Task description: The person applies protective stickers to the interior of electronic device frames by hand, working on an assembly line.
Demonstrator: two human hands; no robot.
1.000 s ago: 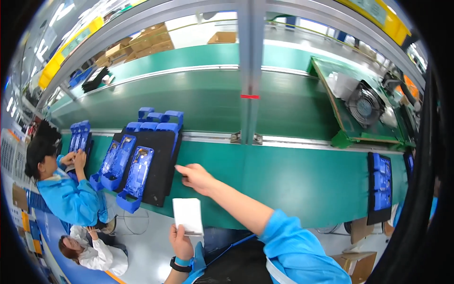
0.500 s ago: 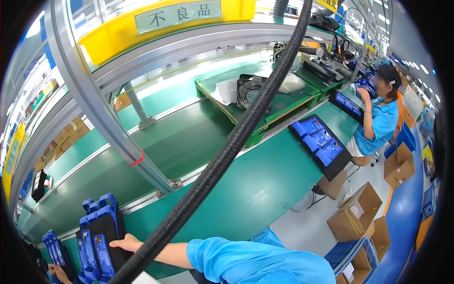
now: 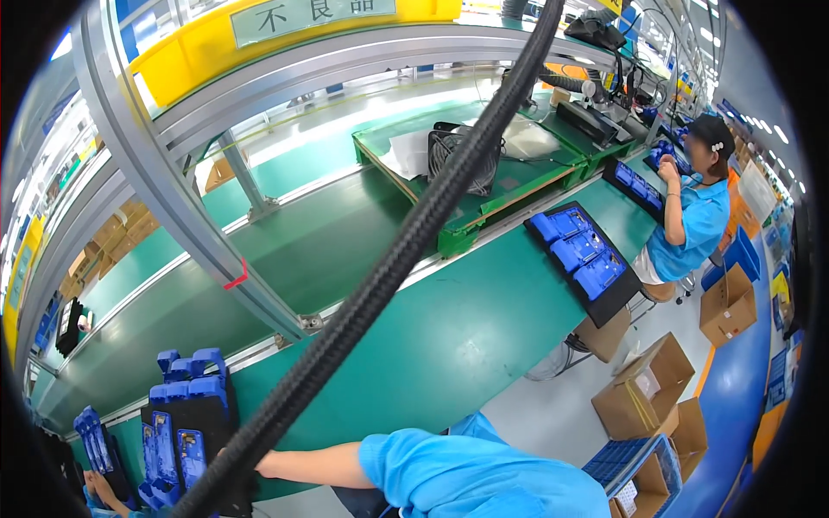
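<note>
My right arm in a light blue sleeve reaches left across the green bench. At the right side of a black tray (image 3: 211, 416), my right hand (image 3: 266, 466) closes on its edge; a thick black braided cable (image 3: 363, 306) covers most of the fingers. Several blue plastic housings (image 3: 192, 457) lie on that tray, some showing small metallic parts inside. My left hand is out of view. Farther left, another person's hands (image 3: 102, 489) are beside more blue housings (image 3: 93, 436).
A second black tray (image 3: 615, 304) with blue housings lies toward the right, near a seated co-worker (image 3: 695, 216). A metal post (image 3: 160, 168) rises at the bench's back, under a yellow bin (image 3: 186, 69). Cardboard boxes (image 3: 629, 406) stand on the floor.
The tray with its blue housings has shifted slightly right along with my right hand, whose fingers are now mostly behind the cable. My view has tilted a little. The co-worker's hands have moved.
</note>
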